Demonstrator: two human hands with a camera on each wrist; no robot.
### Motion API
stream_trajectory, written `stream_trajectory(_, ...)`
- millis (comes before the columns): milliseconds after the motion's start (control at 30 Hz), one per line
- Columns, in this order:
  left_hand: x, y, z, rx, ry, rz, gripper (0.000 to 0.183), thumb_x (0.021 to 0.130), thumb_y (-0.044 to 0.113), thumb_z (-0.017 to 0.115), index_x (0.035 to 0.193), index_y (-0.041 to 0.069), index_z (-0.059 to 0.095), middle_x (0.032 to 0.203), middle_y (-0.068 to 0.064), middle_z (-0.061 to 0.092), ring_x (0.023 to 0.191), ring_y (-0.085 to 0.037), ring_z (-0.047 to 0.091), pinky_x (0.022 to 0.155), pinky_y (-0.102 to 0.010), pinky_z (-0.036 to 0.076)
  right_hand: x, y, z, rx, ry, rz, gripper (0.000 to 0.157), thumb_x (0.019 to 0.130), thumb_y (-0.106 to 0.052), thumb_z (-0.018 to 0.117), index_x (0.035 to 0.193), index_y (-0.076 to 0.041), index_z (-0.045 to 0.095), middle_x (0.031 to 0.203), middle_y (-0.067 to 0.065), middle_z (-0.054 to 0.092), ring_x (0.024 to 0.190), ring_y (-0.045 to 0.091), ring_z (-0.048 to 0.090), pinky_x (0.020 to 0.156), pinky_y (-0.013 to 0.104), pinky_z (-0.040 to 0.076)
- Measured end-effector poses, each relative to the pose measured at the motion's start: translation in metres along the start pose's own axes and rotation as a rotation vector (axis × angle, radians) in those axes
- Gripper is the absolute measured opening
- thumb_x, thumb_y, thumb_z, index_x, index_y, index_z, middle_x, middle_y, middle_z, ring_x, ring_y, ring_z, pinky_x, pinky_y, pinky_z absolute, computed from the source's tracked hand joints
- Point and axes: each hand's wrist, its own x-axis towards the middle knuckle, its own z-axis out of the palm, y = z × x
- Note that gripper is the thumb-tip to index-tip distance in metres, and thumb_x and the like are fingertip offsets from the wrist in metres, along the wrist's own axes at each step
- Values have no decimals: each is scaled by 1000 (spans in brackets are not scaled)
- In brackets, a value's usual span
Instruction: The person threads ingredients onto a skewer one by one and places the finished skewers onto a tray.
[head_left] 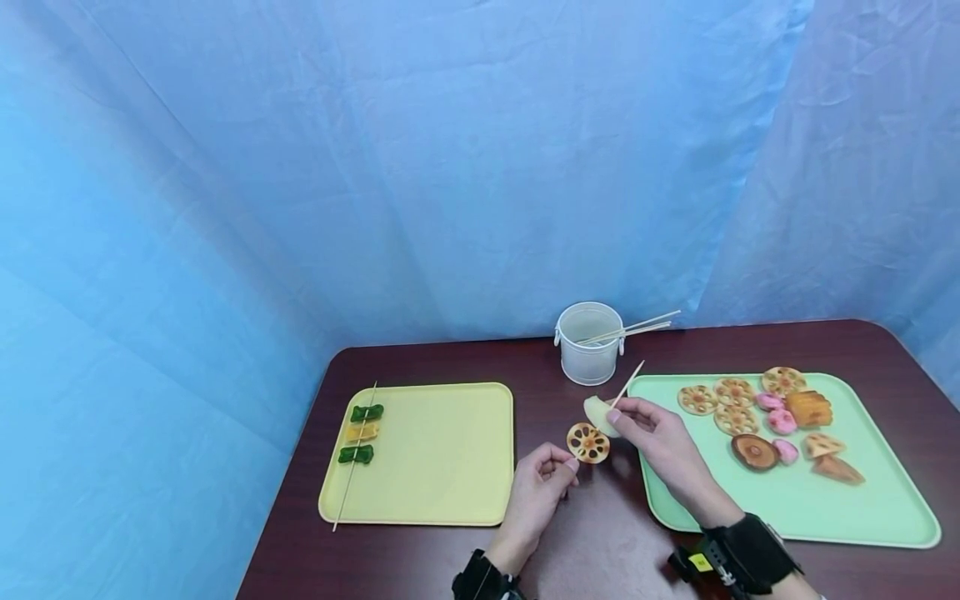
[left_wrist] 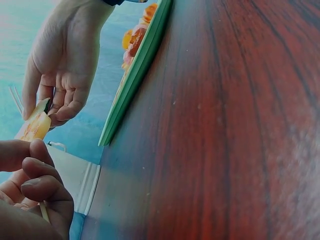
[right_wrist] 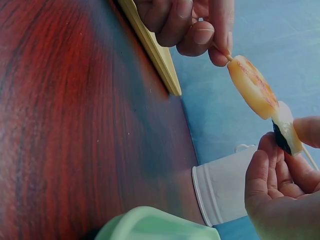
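In front of the white bucket, the left hand pinches a skewer, seemingly steadying its lotus root; the right hand grips a pale slice, perhaps eggplant.

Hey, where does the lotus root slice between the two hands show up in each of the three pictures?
Head: the lotus root slice is right of centre in the lower half, between the left hand and the right hand.
Left wrist: the slice is near the left edge, about mid-height.
Right wrist: the slice is in the upper right, just below the left hand.
Shared landmark: the white bucket.
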Motion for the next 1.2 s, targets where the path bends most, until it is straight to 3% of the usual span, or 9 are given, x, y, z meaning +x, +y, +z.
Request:
stream_trajectory(333, 0, 0, 1, -1, -1, -10, 12, 87, 14, 66, 88, 1, 65, 67, 1, 61, 56, -16, 49, 46, -17, 34, -3, -1, -4, -49, -1, 12, 54, 93, -42, 59, 124, 2, 60, 117, 14, 64, 98, 4, 60, 83, 20, 48)
stream_trajectory(533, 0, 1, -2, -26, -3, -1, 16, 87, 14, 66, 89, -1, 64, 69, -6, 62, 55, -12, 47, 47, -16, 34, -2, -4, -22, -97, 0, -32, 53, 94, -45, 56, 128, -5, 60, 117, 9, 65, 102, 11, 62, 84, 22, 48)
stream_trajectory(767, 0, 3, -8, -34, 4, -6, 17, 88, 13, 65, 90, -4, 62, 69, -3, 60, 53, -8, 44, 47, -17, 33, 5, -7, -59, -280, 71, -97, 52, 96, -45, 53, 129, -5, 60, 112, 14, 67, 92, 6, 64, 78, 22, 50)
stream_trajectory(900, 1, 1, -9, -38, 8, 1, 17, 89, 12, 64, 91, -5, 62, 69, -3, 61, 53, -8, 44, 46, -17, 32, 12, -9, -81, -395, 108, -128, 53, 97, -45, 50, 129, -4, 59, 109, 16, 68, 94, 15, 65, 71, 18, 49)
stream_trajectory(1033, 1, 1, -11, -14, 3, 5, 17, 89, 14, 65, 90, -3, 63, 68, -2, 61, 54, -10, 46, 46, -16, 33, 19, -10, -99, -493, 117, -153, 54, 98, -45, 47, 129, -2, 58, 114, 18, 65, 99, 31, 62, 69, 27, 49)
stream_trajectory(1200, 1, 0, -12, 2, -6, -2, 16, 88, 15, 65, 88, -2, 64, 68, -2, 61, 54, -9, 46, 47, -16, 34, 26, -5, -115, -624, 110, -158, 57, 98, -49, 44, 128, -3, 59, 112, 18, 65, 83, 30, 62, 61, 35, 46)
